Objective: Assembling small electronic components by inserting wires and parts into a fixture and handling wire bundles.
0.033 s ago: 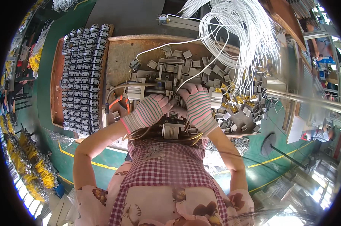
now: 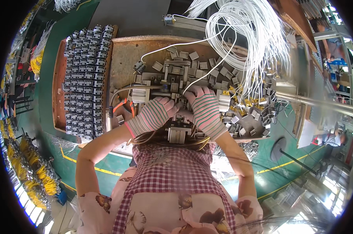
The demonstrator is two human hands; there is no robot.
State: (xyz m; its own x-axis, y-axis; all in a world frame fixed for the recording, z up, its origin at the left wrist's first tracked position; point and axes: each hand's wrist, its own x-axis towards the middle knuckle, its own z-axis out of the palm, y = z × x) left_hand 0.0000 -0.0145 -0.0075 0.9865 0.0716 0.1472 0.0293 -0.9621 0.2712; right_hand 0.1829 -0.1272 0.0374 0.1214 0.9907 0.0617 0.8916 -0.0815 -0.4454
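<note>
No shift was seen | left hand [image 2: 156, 114], right hand [image 2: 204, 111]: curled at jig [image 2: 174, 87], pinch couldn't be told | wire [image 2: 211, 71]: just beyond right hand | step: judged unfinished

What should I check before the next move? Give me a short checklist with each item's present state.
1. Both hands at the fixture: ok; the left hand and right hand are close together over it.
2. Gloves on: ok; both hands wear striped ones.
3. White wire running to the fixture: ok; its near end reaches the right hand's fingertips.
4. Firm grip on a part: cannot tell; the fingers hide it.
5. Blocks lined up in the left tray: ok; they stand in rows.
6. Loose metal pieces in order: not ok; they lie scattered beyond and right of the hands.
</note>
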